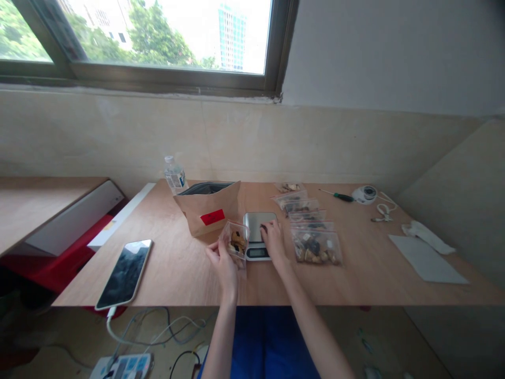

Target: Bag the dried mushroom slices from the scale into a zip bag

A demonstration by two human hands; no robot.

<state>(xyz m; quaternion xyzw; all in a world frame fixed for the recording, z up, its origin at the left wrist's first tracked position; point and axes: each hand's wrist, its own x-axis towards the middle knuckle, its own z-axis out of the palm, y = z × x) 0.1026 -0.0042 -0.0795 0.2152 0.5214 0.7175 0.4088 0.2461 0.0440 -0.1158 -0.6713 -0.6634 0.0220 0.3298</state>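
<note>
The small clear bag [238,243] is just below the centre of the frame, pinched by my left hand [222,258]. Beside it, over the scale [253,218], my right hand [273,237] is narrow at a dark piece [263,228]; whether it grips, I cannot tell. The display [258,252] is too small to read.

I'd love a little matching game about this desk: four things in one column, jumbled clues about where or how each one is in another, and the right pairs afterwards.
Column one:
1. Paper bag
2. Clear packet by the bag
3. Scale
4. Phone

Column two:
A. Has the right hand over it
B. Plugged into a white cable
C. Bears a red label
D. Held in the left hand

Right pairs: 1-C, 2-D, 3-A, 4-B.
</note>
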